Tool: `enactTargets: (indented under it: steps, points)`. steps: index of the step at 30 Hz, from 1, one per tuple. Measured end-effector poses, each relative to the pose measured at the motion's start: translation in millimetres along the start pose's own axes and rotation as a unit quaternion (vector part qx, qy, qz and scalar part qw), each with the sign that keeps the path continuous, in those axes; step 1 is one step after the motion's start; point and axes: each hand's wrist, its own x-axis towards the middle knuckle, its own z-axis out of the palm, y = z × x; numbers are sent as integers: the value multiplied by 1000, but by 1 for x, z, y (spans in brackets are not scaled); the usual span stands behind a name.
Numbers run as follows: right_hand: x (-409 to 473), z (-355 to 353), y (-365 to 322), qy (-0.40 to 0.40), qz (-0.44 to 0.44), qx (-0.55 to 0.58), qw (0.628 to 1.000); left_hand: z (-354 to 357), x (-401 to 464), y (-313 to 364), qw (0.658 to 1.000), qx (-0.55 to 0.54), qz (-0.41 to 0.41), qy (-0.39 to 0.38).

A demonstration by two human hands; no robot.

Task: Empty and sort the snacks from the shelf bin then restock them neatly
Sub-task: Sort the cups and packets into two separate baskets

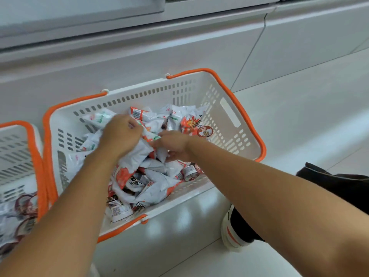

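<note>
A white slotted basket (229, 108) with orange handles sits on the floor, holding several white and orange snack packets (157, 188). Both my hands are inside it, over the pile. My left hand (121, 134) grips a bunch of white packets (137, 154) from above, its fingers curled round them. My right hand (173, 144) pinches a small packet (151, 136) beside the left hand. A packet with an orange flame print (194, 124) lies at the far right of the pile.
A second white and orange basket (18, 152) stands at the left with several dark-rimmed round snack packs (26, 204) in it. A white cabinet front (139, 54) runs behind the baskets. My shoe (235, 232) and dark trouser leg are at lower right on the pale tiled floor.
</note>
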Motion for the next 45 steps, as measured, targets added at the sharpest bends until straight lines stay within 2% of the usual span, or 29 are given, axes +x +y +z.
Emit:
enactTargets:
  steps: [3, 6, 8, 9, 10, 11, 12, 13, 14, 15, 16, 17, 19, 21, 22, 24, 26, 27, 29, 31, 33, 34, 35, 37, 38, 40, 42, 44, 45]
  points:
    - [10, 19, 4, -28, -51, 73, 996, -14, 2, -10, 997, 42, -15, 58]
    - [13, 36, 6, -88, -69, 47, 993, -5, -4, -12, 988, 116, 10, 100]
    - [10, 25, 0, -123, -67, 40, 989, 9, -12, -10, 985, 145, 70, 56]
    - [6, 10, -4, -103, -64, 32, 992, 19, -15, -12, 981, 173, 91, 13]
    - [0, -11, -8, -40, -69, 3, 997, 28, -17, -15, 973, 201, 106, -37]
    - [-1, -36, -10, 65, -77, -49, 994, 38, -19, -18, 964, 226, 110, -84]
    - [-4, -64, -12, 179, -81, -130, 972, 45, -19, -23, 956, 247, 107, -119]
    - [-5, -88, -12, 275, -71, -225, 932, 51, -18, -26, 950, 260, 103, -140]
    - [-9, -104, -12, 326, -50, -305, 893, 54, -16, -28, 947, 267, 98, -149]
    - [-6, -113, -9, 333, -25, -350, 875, 57, -14, -30, 947, 266, 91, -154]
    - [-4, -116, -7, 311, -3, -350, 883, 57, -12, -29, 950, 258, 84, -158]
    - [2, -113, -2, 276, 8, -313, 909, 56, -11, -28, 953, 245, 76, -162]
    - [14, -93, 5, 200, 13, -194, 960, 54, -11, -23, 955, 232, 59, -174]
    - [22, -70, 3, 156, -4, -110, 982, 50, -12, -16, 960, 221, 64, -159]
    - [23, -58, 2, 127, -9, -81, 989, 46, -13, -12, 969, 201, 77, -122]
    - [24, -37, -1, 49, -11, -65, 997, 36, -13, -1, 990, 108, 92, 7]
    - [22, -18, 0, -31, -10, -60, 998, 23, -14, 16, 990, 15, 70, 118]
    - [23, -14, 2, -72, -9, -58, 996, 18, -14, 24, 989, -6, 63, 132]
    - [18, -20, 0, -137, -14, -52, 989, 18, -15, 34, 993, -7, 62, 98]
    - [4, -46, -12, -121, -21, -33, 992, 25, -16, 37, 996, 24, 67, 46]
    - [-15, -84, -32, 5, -32, -89, 996, 36, -19, 36, 995, 60, 79, 8]
    - [-22, -103, -40, 85, -32, -177, 980, 43, -23, 39, 992, 79, 96, 4]
    - [-26, -122, -45, 150, -20, -282, 948, 51, -27, 44, 987, 99, 124, 6]
    - [-26, -148, -47, 202, 24, -406, 891, 73, -34, 62, 968, 125, 216, -9]
    - [-25, -152, -45, 194, 51, -428, 881, 86, -37, 71, 953, 137, 267, -48]
    - [-19, -149, -37, 157, 77, -489, 855, 113, -40, 81, 905, 210, 325, -176]
    - [-11, -142, -27, 132, 40, -563, 815, 132, -38, 72, 849, 329, 307, -279]
    - [-3, -133, -13, 115, -3, -606, 787, 139, -37, 53, 809, 414, 269, -317]
    - [4, -129, -5, 103, -11, -619, 779, 137, -38, 44, 800, 437, 257, -320]
